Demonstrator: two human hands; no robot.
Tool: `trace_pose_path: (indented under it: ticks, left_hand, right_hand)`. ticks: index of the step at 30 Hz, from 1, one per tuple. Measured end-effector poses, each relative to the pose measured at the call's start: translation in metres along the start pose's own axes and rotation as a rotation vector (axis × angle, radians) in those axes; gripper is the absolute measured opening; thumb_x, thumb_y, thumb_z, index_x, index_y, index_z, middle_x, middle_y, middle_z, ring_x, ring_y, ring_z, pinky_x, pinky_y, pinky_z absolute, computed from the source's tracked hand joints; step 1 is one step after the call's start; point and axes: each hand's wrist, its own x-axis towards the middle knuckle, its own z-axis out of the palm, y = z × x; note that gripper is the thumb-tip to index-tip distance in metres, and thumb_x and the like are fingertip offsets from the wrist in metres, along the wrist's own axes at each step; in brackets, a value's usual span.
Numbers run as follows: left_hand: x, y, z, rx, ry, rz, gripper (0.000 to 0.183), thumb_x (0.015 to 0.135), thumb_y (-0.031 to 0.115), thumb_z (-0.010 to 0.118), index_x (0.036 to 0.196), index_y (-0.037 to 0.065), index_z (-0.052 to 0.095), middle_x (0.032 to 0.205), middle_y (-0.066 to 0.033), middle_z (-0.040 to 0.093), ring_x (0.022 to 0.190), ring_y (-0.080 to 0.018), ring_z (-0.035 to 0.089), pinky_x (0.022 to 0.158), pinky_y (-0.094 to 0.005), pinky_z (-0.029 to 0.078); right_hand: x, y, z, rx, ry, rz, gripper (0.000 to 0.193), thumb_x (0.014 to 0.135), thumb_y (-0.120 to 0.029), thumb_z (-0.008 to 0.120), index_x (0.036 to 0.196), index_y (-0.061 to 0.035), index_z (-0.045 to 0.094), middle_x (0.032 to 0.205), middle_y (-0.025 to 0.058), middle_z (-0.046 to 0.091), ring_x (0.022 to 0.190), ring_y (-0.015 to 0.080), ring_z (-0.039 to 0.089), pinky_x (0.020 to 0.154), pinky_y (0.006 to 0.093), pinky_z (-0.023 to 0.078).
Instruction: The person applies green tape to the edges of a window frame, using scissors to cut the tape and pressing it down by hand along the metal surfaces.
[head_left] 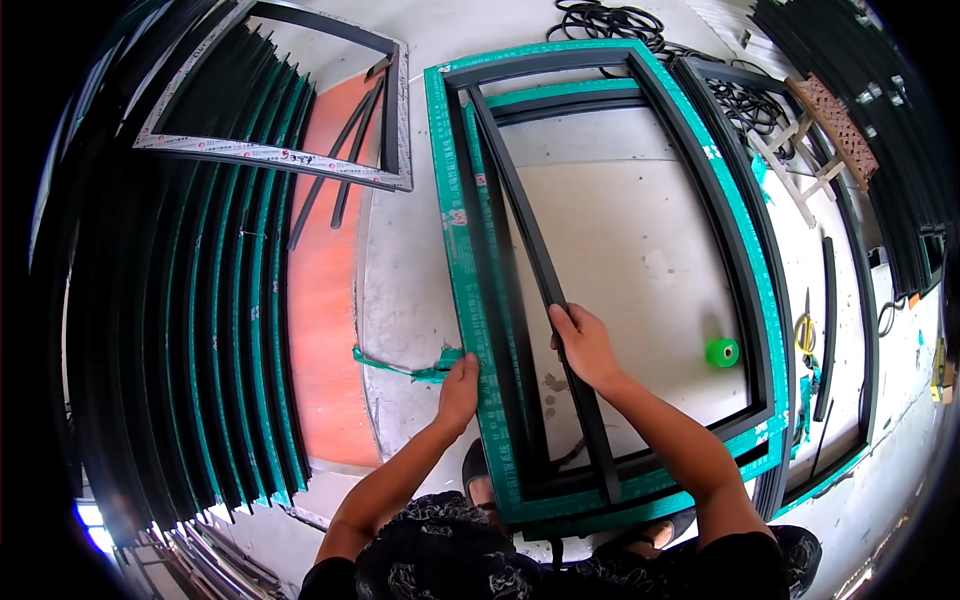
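Note:
In front of me stands a dark rectangular window frame point(752, 225) whose face is covered with green protective film. My right hand point(588, 348) is closed around a long dark bar point(525, 215), slanting inside the frame from its upper left corner to its lower rail. My left hand point(459, 392) grips the frame's left edge, its thumb on the green side and the other fingers partly hidden. Against those fingers a crumpled strip of green film point(405, 370) trails off to the left. Below the opening, a green roll of tape point(721, 352) lies on the floor.
Many dark profiles with green film point(225, 330) are stacked at the left, with a white-filmed frame point(270, 155) above. Two thin bars point(340, 195) lie on an orange sheet point(328, 390). Black cable point(625, 25), a small wooden stool point(830, 125) and yellow-handled scissors point(804, 333) are to the right.

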Motion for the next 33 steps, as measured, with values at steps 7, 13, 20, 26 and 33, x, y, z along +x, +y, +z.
trace_pose_path:
  ticks: [7,13,20,26,33]
  left_hand:
    - [0.007,-0.01,-0.001,-0.023,-0.028,0.037,0.052,0.105,0.044,0.037,0.111,-0.002,0.06,0.1,-0.0176,0.064,0.093,-0.0261,0.059,0.087,-0.0345,0.045]
    - [0.012,-0.003,-0.008,0.007,-0.088,0.034,0.05,0.104,0.045,0.042,0.107,-0.002,0.06,0.096,-0.0172,0.065,0.089,-0.0268,0.06,0.083,-0.0363,0.046]
    - [0.095,0.031,-0.025,0.236,0.166,0.348,0.061,0.092,0.042,0.067,0.129,-0.003,0.049,0.093,-0.0108,0.063,0.08,-0.0187,0.06,0.069,-0.0305,0.051]
    - [0.146,0.117,0.002,0.415,0.182,0.267,0.126,0.065,0.069,0.077,0.145,-0.01,0.021,0.124,-0.0359,0.054,0.116,-0.0474,0.056,0.095,-0.048,0.049]
    - [0.141,0.122,0.028,0.657,0.331,0.184,0.119,0.068,0.048,0.08,0.149,-0.006,0.012,0.126,-0.0309,0.051,0.107,-0.0431,0.061,0.085,-0.0482,0.054]
  right_hand:
    - [0.021,-0.002,0.042,-0.02,0.059,-0.047,0.046,0.101,-0.042,0.051,0.085,0.0011,0.058,0.064,0.0121,0.061,0.061,0.0252,0.062,0.059,0.0377,0.047]
    - [0.029,0.015,0.067,0.011,0.091,-0.089,0.044,0.101,-0.04,0.052,0.085,0.0004,0.058,0.064,0.011,0.06,0.057,0.022,0.061,0.055,0.0358,0.047]
    - [0.041,0.032,0.088,-0.035,0.146,-0.183,0.041,0.101,-0.039,0.051,0.089,-0.0002,0.056,0.068,0.0193,0.062,0.062,0.0355,0.062,0.059,0.0449,0.047]
    - [0.037,0.013,0.099,-0.378,0.069,-0.109,0.04,0.101,-0.037,0.048,0.088,0.0003,0.053,0.085,0.028,0.063,0.084,0.0488,0.059,0.071,0.0548,0.046]
    - [0.041,0.023,0.102,-0.435,0.122,-0.221,0.04,0.099,-0.037,0.051,0.086,0.0008,0.052,0.075,0.025,0.064,0.07,0.0471,0.062,0.061,0.0564,0.047]
